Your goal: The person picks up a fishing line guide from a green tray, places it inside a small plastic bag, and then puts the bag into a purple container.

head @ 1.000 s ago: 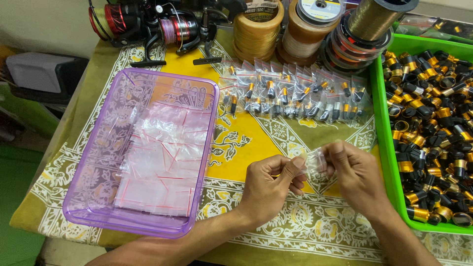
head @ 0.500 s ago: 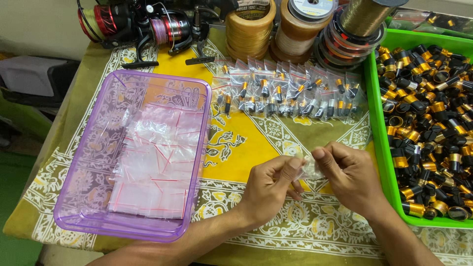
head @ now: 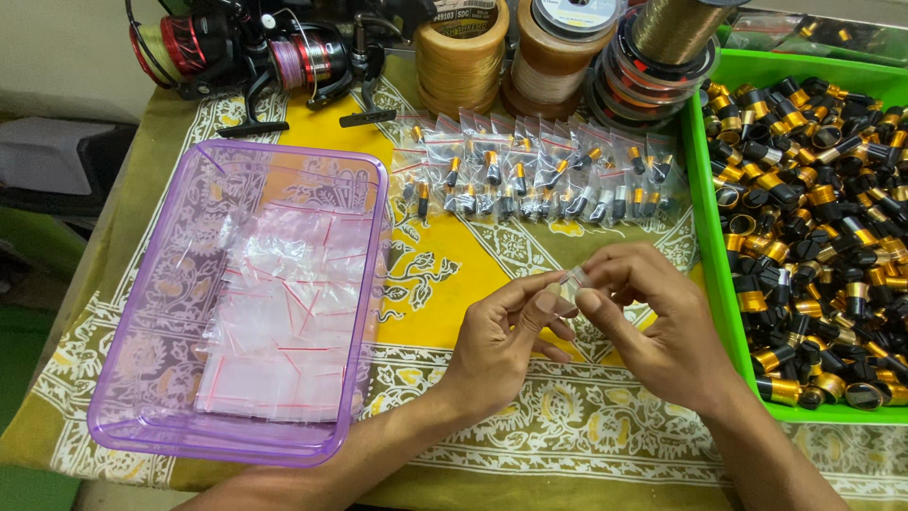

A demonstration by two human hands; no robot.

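While the purple tray [head: 113, 416] at the left of the bench [head: 454, 284] holds a loose heap of empty clear bags [head: 279, 322] with red seal strips, the work itself sits further right, between the 2 hands. Behind the tray lie fishing reels [head: 236, 52], then 3 spools of line [head: 530, 47], and in front of those a row of filled bags [head: 530, 175], each with a small black-and-gold part inside. Near the middle, the left hand [head: 497, 345] pinches one side of a small clear bag [head: 573, 280] with thumb and fingertips, and the right hand [head: 662, 322] is closed on its other side, so both hands grip it above the yellow patterned cloth [head: 445, 274]. Whether a part is already inside is too small to tell. I judge the step to be working the mouth of this bag, opening or sealing it; the next move calls for a steady pinch along the strip. At the far right the green tray [head: 705, 274] is heaped with black-and-gold parts [head: 813, 218]
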